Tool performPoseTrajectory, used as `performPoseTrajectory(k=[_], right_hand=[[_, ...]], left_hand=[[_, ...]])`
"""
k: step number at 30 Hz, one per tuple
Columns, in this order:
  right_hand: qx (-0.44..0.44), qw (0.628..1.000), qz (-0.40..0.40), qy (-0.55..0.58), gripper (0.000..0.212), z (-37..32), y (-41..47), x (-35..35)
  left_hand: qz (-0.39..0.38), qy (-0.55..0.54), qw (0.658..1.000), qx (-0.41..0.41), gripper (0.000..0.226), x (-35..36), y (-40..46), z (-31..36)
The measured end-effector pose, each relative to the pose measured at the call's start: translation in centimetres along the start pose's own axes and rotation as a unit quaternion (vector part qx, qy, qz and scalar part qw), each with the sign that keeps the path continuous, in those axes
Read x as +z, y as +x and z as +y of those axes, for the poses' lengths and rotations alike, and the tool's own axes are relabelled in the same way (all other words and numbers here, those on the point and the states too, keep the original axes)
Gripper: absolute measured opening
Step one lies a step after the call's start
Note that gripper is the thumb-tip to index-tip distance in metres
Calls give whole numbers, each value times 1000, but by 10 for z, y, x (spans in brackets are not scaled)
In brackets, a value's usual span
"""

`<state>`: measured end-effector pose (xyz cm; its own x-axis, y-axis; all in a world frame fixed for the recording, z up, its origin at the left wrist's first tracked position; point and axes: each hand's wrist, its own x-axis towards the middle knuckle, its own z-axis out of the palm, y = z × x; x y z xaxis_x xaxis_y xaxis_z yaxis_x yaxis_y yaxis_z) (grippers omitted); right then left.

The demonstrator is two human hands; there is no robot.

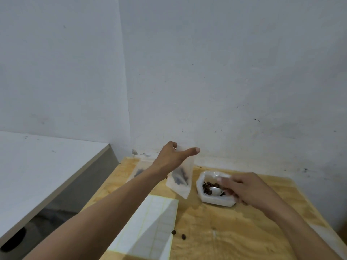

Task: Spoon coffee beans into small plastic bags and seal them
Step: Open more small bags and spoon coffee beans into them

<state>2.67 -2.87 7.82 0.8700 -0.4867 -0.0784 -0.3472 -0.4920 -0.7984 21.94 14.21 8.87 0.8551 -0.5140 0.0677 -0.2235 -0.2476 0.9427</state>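
Fingers (173,145) of the left hand (170,158) pinch the limp, light plastic bag (181,177) by its top edge; the spoon (216,190) is gripped by the right hand (246,188).

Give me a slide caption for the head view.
Left hand holds a bean bag up; right hand works the spoon.

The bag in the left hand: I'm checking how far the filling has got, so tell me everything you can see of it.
The bag is a small pouch of frosted, translucent plastic, held up off the wooden table and tilted. The left hand grips its top edge. A dark clump of coffee beans shows through its lower half. It hangs just left of the white container. Whether its top is sealed cannot be told.
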Motion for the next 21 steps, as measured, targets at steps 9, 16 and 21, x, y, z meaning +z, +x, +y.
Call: performPoseTrajectory(k=[9, 16, 21], right_hand=[[-64, 978, -55, 190, 12, -40, 9, 47], [-43, 971, -84, 222, 15, -43, 12, 51], [-65, 949, -6, 308, 29, -61, 13, 46]], left_hand=[[13, 2, 1000, 26, 81, -8, -13, 19], [7, -63, 997, 53, 25, -42, -17, 1], [-9, -66, 992, 103, 22, -41, -29, 1]])
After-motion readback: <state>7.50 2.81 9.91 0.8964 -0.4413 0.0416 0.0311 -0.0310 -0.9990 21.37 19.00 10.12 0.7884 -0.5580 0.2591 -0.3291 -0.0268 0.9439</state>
